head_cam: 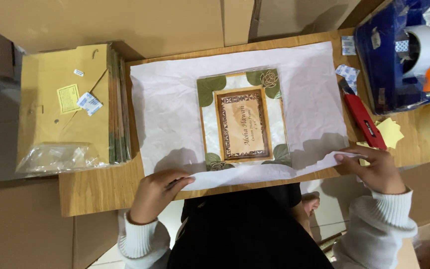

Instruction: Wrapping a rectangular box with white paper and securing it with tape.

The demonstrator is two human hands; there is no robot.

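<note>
A picture frame (242, 119) with a leaf-patterned border and a brown card inside lies in clear wrap on a white sheet of tissue paper (170, 109) spread over a wooden table (95, 192). My left hand (158, 192) pinches the near edge of the sheet at its left corner. My right hand (374, 169) grips the near right corner of the same sheet. Both wrists wear white knit cuffs.
A stack of yellow envelopes (65, 104) with a clear plastic bag on it lies at the left. A red utility knife (364, 119), yellow paper scraps and a blue tape dispenser (399, 55) with a white roll sit at the right. Cardboard boxes (125, 20) surround the table.
</note>
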